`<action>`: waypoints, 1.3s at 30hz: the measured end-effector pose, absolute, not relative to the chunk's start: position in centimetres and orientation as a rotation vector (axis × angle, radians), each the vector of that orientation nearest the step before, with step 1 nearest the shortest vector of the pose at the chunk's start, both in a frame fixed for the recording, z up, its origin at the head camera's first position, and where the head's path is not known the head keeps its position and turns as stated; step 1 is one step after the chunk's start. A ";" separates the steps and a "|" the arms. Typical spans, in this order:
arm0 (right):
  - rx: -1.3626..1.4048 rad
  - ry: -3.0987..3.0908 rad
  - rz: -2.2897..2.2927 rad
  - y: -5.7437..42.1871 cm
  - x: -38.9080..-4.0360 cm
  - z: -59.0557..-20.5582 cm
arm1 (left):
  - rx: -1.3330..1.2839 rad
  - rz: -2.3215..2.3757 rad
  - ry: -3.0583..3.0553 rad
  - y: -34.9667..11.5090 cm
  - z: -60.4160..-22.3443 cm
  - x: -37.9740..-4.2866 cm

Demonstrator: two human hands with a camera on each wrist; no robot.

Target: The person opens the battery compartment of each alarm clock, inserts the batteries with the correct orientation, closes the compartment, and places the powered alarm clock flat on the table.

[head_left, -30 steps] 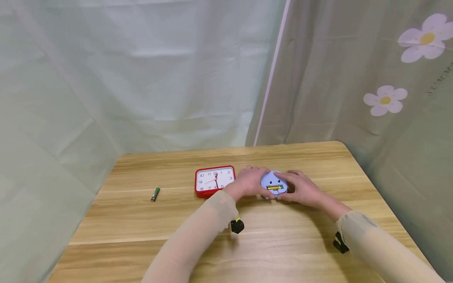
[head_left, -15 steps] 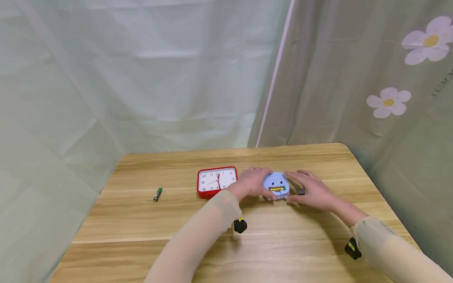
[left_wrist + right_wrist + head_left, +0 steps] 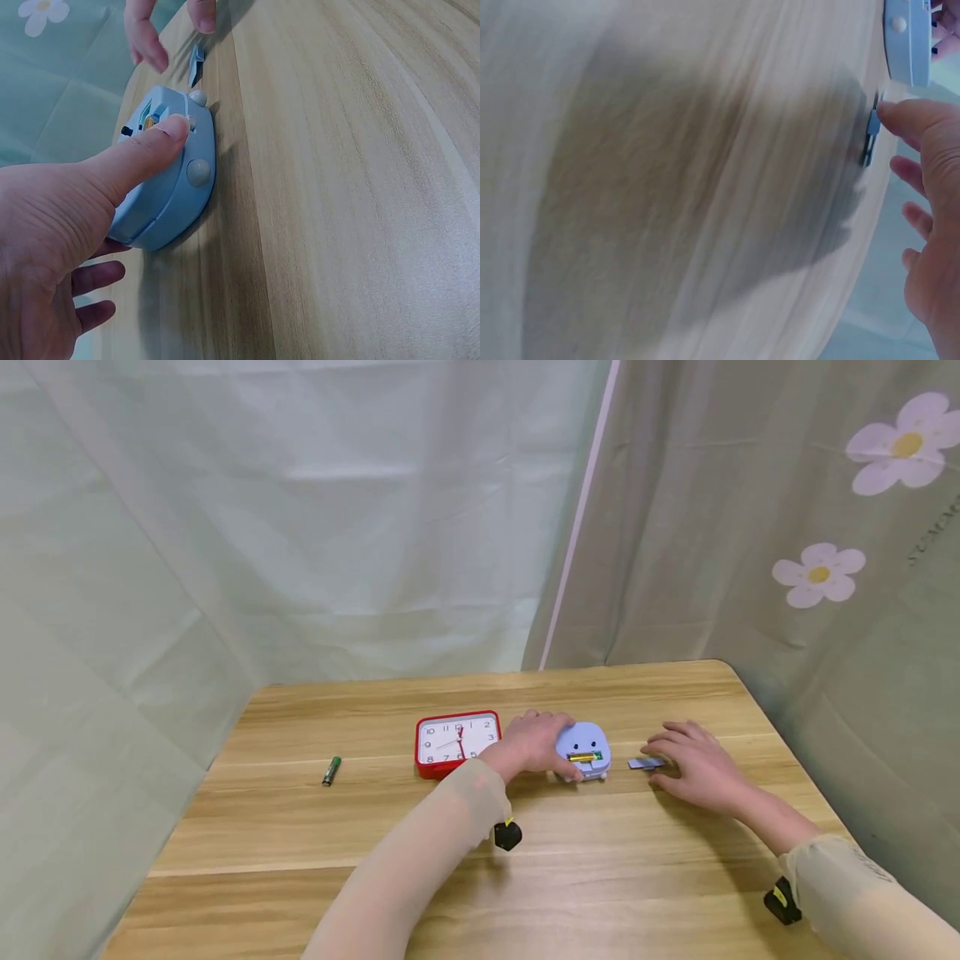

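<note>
A small light-blue clock (image 3: 592, 733) lies on its face, its back turned up and the battery slot uncovered. Inside that slot sits a gold battery (image 3: 581, 758). My left hand (image 3: 531, 745) grips the clock from its left side, the thumb (image 3: 154, 146) pressing on the back near the slot. To the clock's right, a small blue-grey battery cover (image 3: 642, 763) lies on the table. Over it hovers my right hand (image 3: 696, 768), fingers loosely bent; in the right wrist view the thumb tip (image 3: 891, 112) is right at the cover (image 3: 872, 126).
A red-framed clock (image 3: 457, 739) lies face up just left of my left hand. Further left is a loose green-and-black battery (image 3: 331, 771). The wooden table (image 3: 570, 877) ends at curtains (image 3: 405, 568) behind and at the sides.
My right hand has let go of the blue clock and moved right to the battery cover, which now shows on the table. My left hand keeps its grip on the clock.
</note>
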State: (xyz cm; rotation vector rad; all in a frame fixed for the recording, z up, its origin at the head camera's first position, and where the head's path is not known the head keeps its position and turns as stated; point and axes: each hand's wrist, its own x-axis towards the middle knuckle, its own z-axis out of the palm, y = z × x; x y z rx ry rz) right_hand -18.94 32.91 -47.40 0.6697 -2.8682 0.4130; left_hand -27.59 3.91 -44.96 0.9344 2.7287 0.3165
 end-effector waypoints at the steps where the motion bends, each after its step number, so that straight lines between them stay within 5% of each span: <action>1: 0.676 -2.850 0.390 33.1 -18.9 -47.5 | 0.934 0.320 2.729 3.9 -45.0 -27.6; 39: 0.822 -2.539 0.159 32.4 -19.3 -49.6 | 0.910 0.367 2.701 3.7 -45.1 -27.8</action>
